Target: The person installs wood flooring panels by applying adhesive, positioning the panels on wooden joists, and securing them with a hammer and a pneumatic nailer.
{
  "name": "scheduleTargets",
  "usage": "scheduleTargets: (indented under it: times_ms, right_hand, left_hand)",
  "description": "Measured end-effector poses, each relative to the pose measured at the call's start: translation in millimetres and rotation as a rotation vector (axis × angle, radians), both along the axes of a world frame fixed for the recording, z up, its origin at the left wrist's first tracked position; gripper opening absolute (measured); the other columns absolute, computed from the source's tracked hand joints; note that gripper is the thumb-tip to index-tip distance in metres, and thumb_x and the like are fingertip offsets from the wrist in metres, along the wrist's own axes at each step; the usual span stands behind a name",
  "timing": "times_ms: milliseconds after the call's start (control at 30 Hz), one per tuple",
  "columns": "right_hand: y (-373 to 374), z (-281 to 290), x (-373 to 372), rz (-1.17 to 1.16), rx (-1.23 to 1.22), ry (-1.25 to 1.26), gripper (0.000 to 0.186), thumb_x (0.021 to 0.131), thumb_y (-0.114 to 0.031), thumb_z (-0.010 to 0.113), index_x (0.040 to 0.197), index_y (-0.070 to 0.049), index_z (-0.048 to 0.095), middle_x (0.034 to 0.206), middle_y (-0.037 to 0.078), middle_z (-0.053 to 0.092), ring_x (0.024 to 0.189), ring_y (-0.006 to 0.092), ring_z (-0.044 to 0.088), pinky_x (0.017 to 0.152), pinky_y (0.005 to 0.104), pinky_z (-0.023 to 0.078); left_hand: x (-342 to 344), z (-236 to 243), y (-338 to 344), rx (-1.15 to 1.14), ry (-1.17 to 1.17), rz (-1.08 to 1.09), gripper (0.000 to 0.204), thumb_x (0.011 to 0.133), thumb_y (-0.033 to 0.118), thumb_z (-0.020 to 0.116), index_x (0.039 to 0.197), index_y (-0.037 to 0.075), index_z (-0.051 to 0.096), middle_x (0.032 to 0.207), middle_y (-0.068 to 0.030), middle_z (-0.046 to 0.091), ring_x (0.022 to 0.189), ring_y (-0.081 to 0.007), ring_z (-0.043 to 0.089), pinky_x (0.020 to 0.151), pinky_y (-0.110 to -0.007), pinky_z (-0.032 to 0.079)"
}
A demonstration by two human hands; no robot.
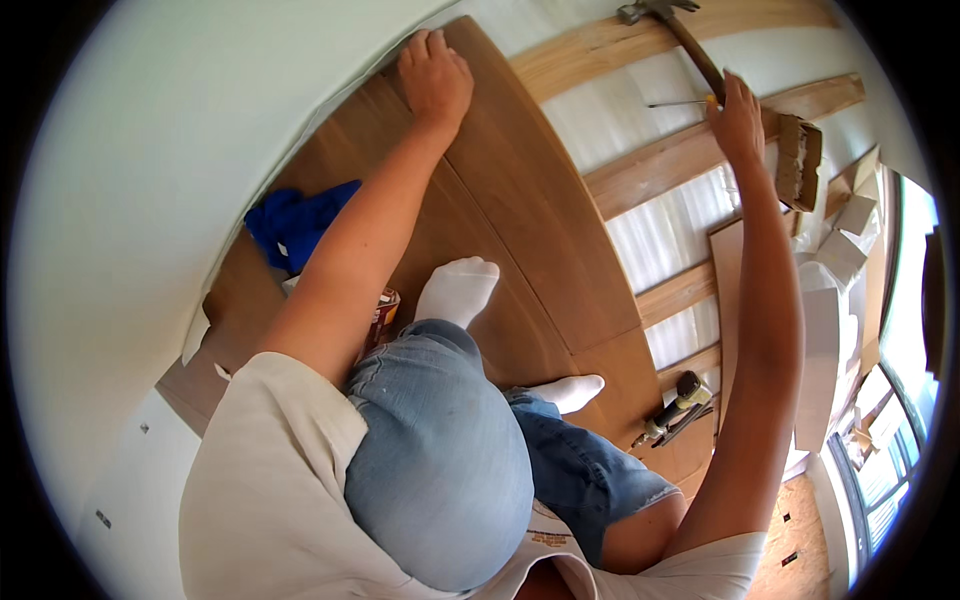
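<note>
Upper centre, my left hand point(437, 85) rests on the brown plank point(535, 205), fingers bent, clamped on nothing, probably steadying it. Upper right, my right hand point(738, 125) meets the handle end of the hammer point(691, 48), turned my way, presumably for easy reach; I cannot tell whether those fingers grip. The hammer looks dark-headed, brown-handled; the plank, smooth.

Hammer point(692, 50) with handle end hidden by 1 of the hands point(738, 122), red box point(385, 312) partly behind left forearm point(372, 220)
</note>
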State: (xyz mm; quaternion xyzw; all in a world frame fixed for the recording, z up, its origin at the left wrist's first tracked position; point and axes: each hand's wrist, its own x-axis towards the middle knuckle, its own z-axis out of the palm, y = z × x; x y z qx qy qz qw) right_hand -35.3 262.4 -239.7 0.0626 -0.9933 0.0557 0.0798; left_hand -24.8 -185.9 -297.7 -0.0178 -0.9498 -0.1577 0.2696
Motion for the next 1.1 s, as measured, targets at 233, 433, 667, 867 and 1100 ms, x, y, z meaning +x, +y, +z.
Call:
scheduleTargets:
  times_ms: [233,433,667,867,1100]
  right_hand:
    - [-41,7,-61,-0.160,-0.002,-0.485,0.045,0.092,-0.026,0.065,0.130,-0.003,0.057,0.118,0.024,0.068,0.114,0.0417,0.064,0.096,0.0521,0.050]
    - [-74,38,41,-0.213,-0.402,-0.615,0.036,0.090,-0.019,0.068,0.118,-0.002,0.052,0.097,0.023,0.069,0.074,0.0316,0.071,0.073,0.0466,0.055]
    - [-97,54,123,-0.258,-0.516,-0.813,0.061,0.090,-0.021,0.073,0.142,-0.002,0.046,0.081,0.017,0.070,0.053,0.0234,0.065,0.047,0.0363,0.054]
    - [-102,43,132,-0.155,-0.525,-0.886,0.065,0.093,-0.024,0.070,0.150,-0.008,0.042,0.086,0.017,0.068,0.055,0.0206,0.064,0.045,0.0352,0.054]
    - [-114,49,134,-0.171,-0.554,-0.883,0.064,0.091,-0.017,0.065,0.151,-0.008,0.043,0.086,0.015,0.067,0.055,0.0199,0.064,0.046,0.0347,0.054]
  left_hand:
    - [0,-4,8,-0.156,-0.027,-0.028,0.037,0.092,0.017,0.062,0.125,0.001,0.062,0.124,-0.0171,0.056,0.115,-0.0362,0.052,0.101,-0.048,0.043]
    - [-6,7,-4,-0.150,-0.126,0.024,0.040,0.097,0.030,0.063,0.124,0.002,0.063,0.119,-0.0193,0.060,0.112,-0.0369,0.054,0.100,-0.050,0.044]
    - [-7,8,2,-0.099,-0.163,0.050,0.039,0.097,0.033,0.063,0.119,0.000,0.063,0.116,-0.0216,0.058,0.111,-0.0421,0.052,0.099,-0.056,0.043]
    - [-9,-1,-17,-0.188,-0.170,0.032,0.039,0.098,0.033,0.063,0.119,-0.001,0.062,0.117,-0.0222,0.058,0.111,-0.0422,0.052,0.100,-0.056,0.042]
    - [-7,8,-16,-0.153,-0.273,-0.007,0.040,0.100,0.032,0.061,0.122,-0.003,0.061,0.123,-0.0247,0.057,0.116,-0.0434,0.051,0.103,-0.057,0.041]
